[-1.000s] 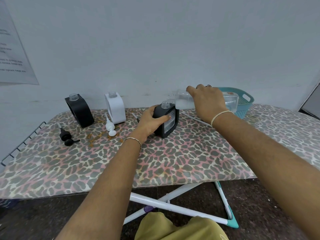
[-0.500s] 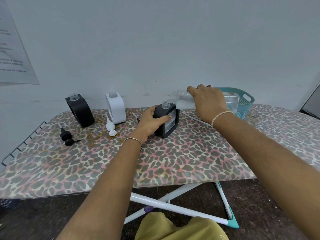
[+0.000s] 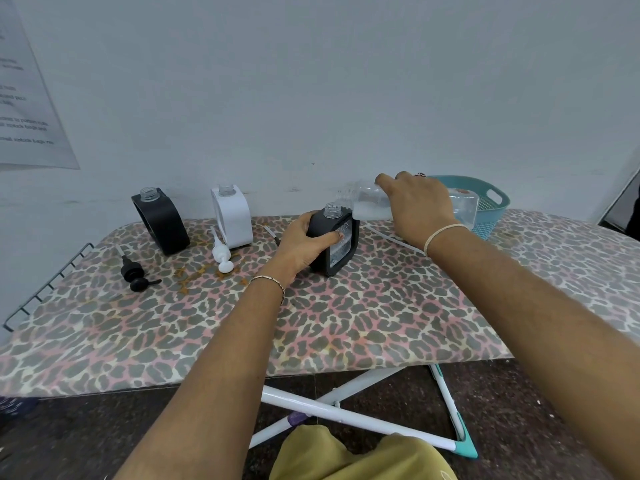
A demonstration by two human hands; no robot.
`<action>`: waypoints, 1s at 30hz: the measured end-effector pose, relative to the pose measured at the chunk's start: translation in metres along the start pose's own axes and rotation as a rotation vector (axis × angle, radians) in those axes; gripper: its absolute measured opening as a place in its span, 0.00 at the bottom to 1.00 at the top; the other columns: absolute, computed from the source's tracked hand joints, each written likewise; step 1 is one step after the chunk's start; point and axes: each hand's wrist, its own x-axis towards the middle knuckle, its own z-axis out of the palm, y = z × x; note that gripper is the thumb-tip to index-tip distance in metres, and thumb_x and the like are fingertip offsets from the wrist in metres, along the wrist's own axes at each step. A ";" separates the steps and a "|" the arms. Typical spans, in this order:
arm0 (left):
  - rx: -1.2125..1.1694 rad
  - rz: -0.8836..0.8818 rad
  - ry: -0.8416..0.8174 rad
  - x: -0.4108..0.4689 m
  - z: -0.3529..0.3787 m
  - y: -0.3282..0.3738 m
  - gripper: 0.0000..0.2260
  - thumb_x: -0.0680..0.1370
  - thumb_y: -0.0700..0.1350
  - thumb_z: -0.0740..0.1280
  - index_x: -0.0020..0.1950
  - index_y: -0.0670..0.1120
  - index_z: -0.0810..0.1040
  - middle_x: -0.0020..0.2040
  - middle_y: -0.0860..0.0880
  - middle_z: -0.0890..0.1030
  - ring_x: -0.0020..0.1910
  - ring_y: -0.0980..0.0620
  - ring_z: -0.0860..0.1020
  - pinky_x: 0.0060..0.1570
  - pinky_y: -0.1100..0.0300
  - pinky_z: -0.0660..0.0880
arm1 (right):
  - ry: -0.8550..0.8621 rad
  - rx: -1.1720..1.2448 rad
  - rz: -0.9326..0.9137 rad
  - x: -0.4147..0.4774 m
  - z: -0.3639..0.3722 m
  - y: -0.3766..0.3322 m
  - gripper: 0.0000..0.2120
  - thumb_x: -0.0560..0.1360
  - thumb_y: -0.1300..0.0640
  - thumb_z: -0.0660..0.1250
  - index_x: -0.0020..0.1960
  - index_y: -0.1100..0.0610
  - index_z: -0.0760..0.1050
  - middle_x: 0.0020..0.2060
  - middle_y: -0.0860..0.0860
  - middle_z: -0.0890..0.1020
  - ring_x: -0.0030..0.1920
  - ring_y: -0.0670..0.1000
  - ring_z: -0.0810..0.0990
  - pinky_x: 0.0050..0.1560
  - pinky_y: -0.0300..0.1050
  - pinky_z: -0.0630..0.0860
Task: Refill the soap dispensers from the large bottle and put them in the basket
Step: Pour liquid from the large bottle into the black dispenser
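My left hand grips a black square soap dispenser with an open neck, standing mid-table. My right hand holds the large clear bottle on its side, its mouth just above the dispenser's neck, with whitish liquid inside. A second black dispenser and a white dispenser stand uncapped at the back left. The teal basket sits at the back right, partly hidden by the bottle and my hand.
A black pump head and a white pump head lie on the leopard-print table near their dispensers. A thin white pump tube lies right of the held dispenser. A wire rack edges the table's left end. Wall close behind.
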 end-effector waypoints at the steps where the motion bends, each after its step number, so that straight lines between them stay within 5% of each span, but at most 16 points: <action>1: 0.001 0.001 0.000 0.000 0.000 0.000 0.26 0.71 0.43 0.75 0.67 0.47 0.73 0.59 0.50 0.81 0.56 0.51 0.80 0.59 0.53 0.76 | -0.002 0.011 0.008 0.000 0.001 0.000 0.26 0.70 0.69 0.64 0.65 0.54 0.66 0.48 0.55 0.77 0.47 0.58 0.78 0.38 0.47 0.66; 23: 0.018 0.023 0.015 -0.002 0.000 0.001 0.25 0.71 0.43 0.74 0.67 0.46 0.73 0.58 0.50 0.81 0.55 0.52 0.80 0.57 0.55 0.77 | -0.064 0.331 0.140 -0.022 0.036 0.001 0.29 0.68 0.65 0.67 0.66 0.55 0.63 0.50 0.55 0.77 0.46 0.58 0.77 0.36 0.47 0.69; 26: 0.027 0.043 0.019 -0.004 0.001 0.003 0.21 0.72 0.42 0.74 0.63 0.46 0.75 0.56 0.50 0.82 0.54 0.51 0.80 0.55 0.56 0.77 | 0.019 0.532 0.242 -0.023 0.046 0.006 0.32 0.68 0.59 0.70 0.69 0.54 0.63 0.53 0.54 0.78 0.50 0.58 0.78 0.40 0.46 0.69; 30: 0.051 0.069 0.014 -0.006 0.001 0.006 0.16 0.72 0.40 0.73 0.59 0.49 0.76 0.54 0.50 0.82 0.52 0.51 0.80 0.52 0.58 0.76 | 0.205 1.100 0.531 -0.020 0.055 0.000 0.30 0.65 0.56 0.76 0.64 0.57 0.68 0.55 0.52 0.78 0.51 0.51 0.76 0.49 0.45 0.73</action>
